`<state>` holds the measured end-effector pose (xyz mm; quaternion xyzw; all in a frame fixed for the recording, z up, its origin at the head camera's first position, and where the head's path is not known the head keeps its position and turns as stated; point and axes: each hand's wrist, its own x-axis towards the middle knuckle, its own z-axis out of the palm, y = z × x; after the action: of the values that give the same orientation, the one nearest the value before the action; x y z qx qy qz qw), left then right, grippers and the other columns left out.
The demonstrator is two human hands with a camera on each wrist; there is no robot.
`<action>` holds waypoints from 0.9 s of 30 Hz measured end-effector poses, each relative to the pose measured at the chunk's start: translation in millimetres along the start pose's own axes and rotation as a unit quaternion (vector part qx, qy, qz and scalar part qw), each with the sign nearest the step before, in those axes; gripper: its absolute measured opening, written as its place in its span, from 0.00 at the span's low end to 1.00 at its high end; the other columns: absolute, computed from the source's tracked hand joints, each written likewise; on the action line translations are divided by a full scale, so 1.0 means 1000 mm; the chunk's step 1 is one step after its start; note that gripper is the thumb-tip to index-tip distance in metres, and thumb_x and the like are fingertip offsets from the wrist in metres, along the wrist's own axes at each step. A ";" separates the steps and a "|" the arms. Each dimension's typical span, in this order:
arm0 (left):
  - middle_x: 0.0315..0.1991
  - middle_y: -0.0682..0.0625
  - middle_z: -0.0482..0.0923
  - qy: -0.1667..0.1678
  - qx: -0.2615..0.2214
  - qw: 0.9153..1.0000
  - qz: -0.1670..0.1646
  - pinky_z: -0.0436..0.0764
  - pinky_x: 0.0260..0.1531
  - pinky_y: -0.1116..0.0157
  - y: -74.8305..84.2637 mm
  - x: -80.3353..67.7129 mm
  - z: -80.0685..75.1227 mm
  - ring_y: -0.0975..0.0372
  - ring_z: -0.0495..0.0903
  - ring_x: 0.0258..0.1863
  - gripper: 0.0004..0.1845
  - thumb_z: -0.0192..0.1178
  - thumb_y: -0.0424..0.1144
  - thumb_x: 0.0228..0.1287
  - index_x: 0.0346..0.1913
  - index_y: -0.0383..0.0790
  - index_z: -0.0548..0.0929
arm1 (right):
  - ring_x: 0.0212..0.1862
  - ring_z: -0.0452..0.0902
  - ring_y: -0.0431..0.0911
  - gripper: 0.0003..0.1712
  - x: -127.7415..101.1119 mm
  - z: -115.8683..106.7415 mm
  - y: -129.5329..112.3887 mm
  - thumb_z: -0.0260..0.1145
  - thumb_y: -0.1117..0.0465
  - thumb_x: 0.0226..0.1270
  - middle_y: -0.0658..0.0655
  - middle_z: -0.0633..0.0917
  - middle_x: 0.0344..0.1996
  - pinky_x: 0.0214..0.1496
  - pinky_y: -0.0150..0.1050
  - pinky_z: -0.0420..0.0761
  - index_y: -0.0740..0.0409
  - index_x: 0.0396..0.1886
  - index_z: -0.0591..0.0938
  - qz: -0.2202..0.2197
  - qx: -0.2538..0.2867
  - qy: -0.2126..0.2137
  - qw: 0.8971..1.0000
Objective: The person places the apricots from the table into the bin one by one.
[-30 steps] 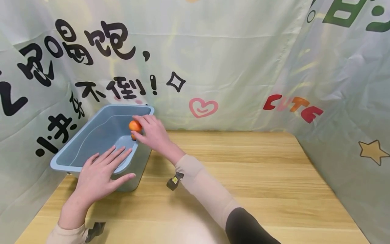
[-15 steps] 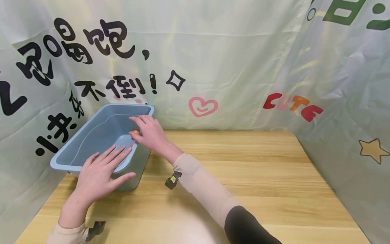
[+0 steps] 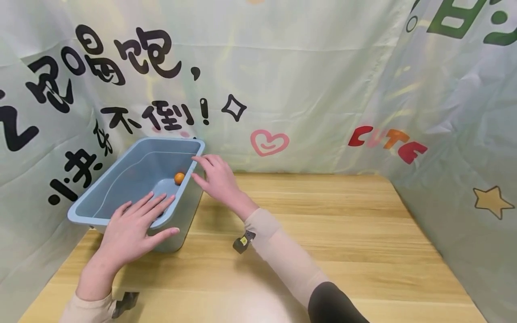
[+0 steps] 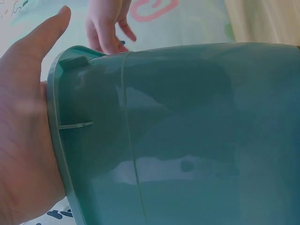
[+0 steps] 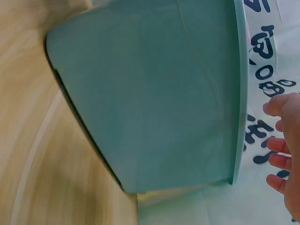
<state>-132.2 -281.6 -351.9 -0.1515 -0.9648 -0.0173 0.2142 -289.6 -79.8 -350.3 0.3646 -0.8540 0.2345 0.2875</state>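
Note:
A deep blue plastic basin [image 3: 121, 172] stands at the left of the table. Inside it, close to the right wall, lies a small round orange thing that looks like a tangerine [image 3: 179, 178]. My left hand [image 3: 133, 233] rests over the basin's near rim, fingers straight and thumb out to the side. At the right rim, my right hand [image 3: 218, 179] has loosely bent fingers with nothing between them. In the right wrist view this hand [image 5: 288, 145] shows beyond the rim. The left wrist view shows the left hand [image 4: 26, 126] against the rim.
The wooden table [image 3: 323, 242] extends to the right of the basin. A printed cloth [image 3: 307, 89] with black characters hangs behind and along both sides. The basin's far left edge stands close to it.
My right hand lets go of the tangerine, which drops into the basin, and then draws back to the right over the rim. The left hand stays where it was.

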 end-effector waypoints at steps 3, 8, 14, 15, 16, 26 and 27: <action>0.66 0.48 0.75 -0.013 -0.008 1.000 -0.006 0.64 0.60 0.40 0.000 0.003 -0.002 0.47 0.71 0.67 0.43 0.61 0.70 0.53 0.71 0.59 0.67 | 0.57 0.76 0.46 0.25 -0.004 -0.005 0.010 0.65 0.49 0.67 0.52 0.83 0.52 0.61 0.39 0.77 0.52 0.61 0.78 0.006 0.008 0.010 1.000; 0.66 0.45 0.74 -0.041 -0.035 0.998 -0.023 0.63 0.60 0.37 -0.002 0.007 -0.005 0.46 0.71 0.66 0.41 0.58 0.70 0.57 0.71 0.57 0.68 | 0.57 0.77 0.47 0.24 -0.012 -0.017 0.025 0.65 0.50 0.67 0.53 0.83 0.52 0.61 0.41 0.77 0.52 0.60 0.79 0.009 0.001 0.024 1.000; 0.67 0.42 0.72 -0.072 -0.056 0.994 -0.055 0.62 0.56 0.35 0.002 0.012 -0.014 0.41 0.68 0.67 0.41 0.56 0.70 0.59 0.73 0.57 0.66 | 0.57 0.77 0.49 0.25 -0.023 -0.038 0.045 0.65 0.50 0.67 0.55 0.82 0.53 0.61 0.43 0.77 0.54 0.61 0.78 0.019 -0.019 0.014 1.000; 0.68 0.41 0.71 -0.075 -0.060 0.994 -0.060 0.62 0.56 0.34 0.003 0.013 -0.016 0.41 0.67 0.68 0.41 0.56 0.70 0.60 0.73 0.57 0.65 | 0.57 0.77 0.49 0.25 -0.025 -0.043 0.049 0.65 0.50 0.67 0.56 0.82 0.53 0.61 0.43 0.76 0.54 0.61 0.78 0.023 -0.023 0.013 0.999; 0.69 0.41 0.70 -0.076 -0.064 0.993 -0.064 0.61 0.57 0.34 0.004 0.015 -0.018 0.41 0.66 0.68 0.41 0.55 0.70 0.60 0.73 0.57 0.64 | 0.56 0.76 0.50 0.25 -0.028 -0.047 0.053 0.65 0.50 0.67 0.56 0.82 0.53 0.62 0.43 0.76 0.55 0.61 0.78 0.026 -0.027 0.013 0.999; 0.74 0.44 0.63 -0.047 -0.121 0.990 -0.052 0.55 0.64 0.33 0.037 0.050 -0.031 0.44 0.57 0.75 0.40 0.57 0.66 0.62 0.75 0.57 0.61 | 0.57 0.75 0.54 0.27 -0.061 -0.091 0.092 0.65 0.50 0.67 0.59 0.81 0.54 0.59 0.51 0.76 0.57 0.61 0.78 0.063 -0.075 0.006 0.995; 0.74 0.44 0.62 -0.043 -0.125 0.990 -0.049 0.55 0.65 0.33 0.042 0.055 -0.030 0.45 0.56 0.75 0.40 0.57 0.66 0.62 0.75 0.57 0.61 | 0.57 0.75 0.55 0.27 -0.064 -0.095 0.095 0.65 0.50 0.67 0.59 0.80 0.55 0.59 0.52 0.76 0.57 0.61 0.78 0.067 -0.080 0.003 0.995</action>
<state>-154.8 -228.7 -302.6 -0.1306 -0.9696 -0.1412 0.1511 -294.7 69.1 -342.0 0.2817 -0.8917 0.1856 0.3019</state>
